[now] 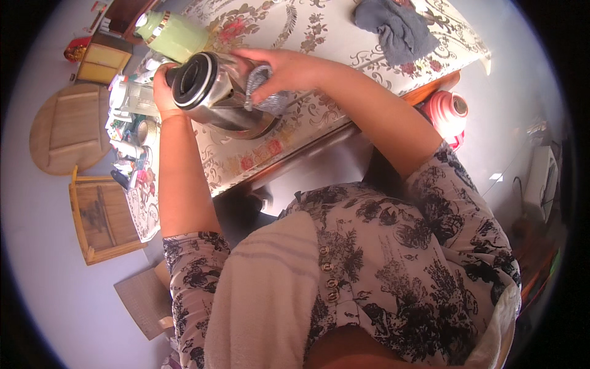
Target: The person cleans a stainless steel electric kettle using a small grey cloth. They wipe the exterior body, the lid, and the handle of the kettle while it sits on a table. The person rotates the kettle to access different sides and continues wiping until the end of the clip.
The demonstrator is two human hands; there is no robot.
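Note:
A stainless steel kettle (228, 111) with a black lid stands on the flowered tablecloth (289, 27), tilted toward the left. My left hand (163, 92) is closed round the black handle at its left side; part of those fingers is hidden behind the kettle. My right hand (292, 69) pinches a crumpled grey cloth (275, 102) between thumb and fingers and presses it against the kettle's right side. Close behind my left hand lies a pale green bottle-shaped vessel (175, 35) with a white cap.
A dark grey towel (398, 32) lies at the table's far right. Beside the table's edge stands a pink flask (447, 114). Small items and a tape roll (146, 132) crowd the left end. Further left are a round wooden board (69, 129) and a wooden stool (109, 215).

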